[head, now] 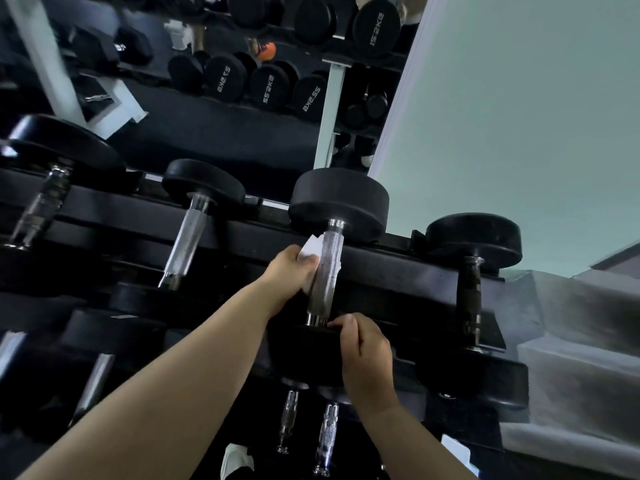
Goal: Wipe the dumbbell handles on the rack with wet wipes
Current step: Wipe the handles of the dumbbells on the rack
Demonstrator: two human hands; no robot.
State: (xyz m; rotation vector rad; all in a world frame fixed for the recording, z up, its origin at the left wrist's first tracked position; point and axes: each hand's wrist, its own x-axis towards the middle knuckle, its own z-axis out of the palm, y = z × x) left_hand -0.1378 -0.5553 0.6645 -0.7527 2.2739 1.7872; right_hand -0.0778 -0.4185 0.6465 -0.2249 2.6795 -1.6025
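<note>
Dumbbell handle [327, 268], knurled chrome, lies on the top shelf of the rack [398, 268]. Fingers of left hand [294, 268] curl against its left side, pressing a white wet wipe [311, 245] onto the upper half. Fingers of right hand [367, 348] curl over the rim of the near black head [304, 355]. Far head [339, 202] sits at the rack's back edge. Neighbours: chrome-handled dumbbell [188, 233] to the left, dark-handled dumbbell [469, 289] to the right. Mirror [207, 126] behind reflects more dumbbells.
</note>
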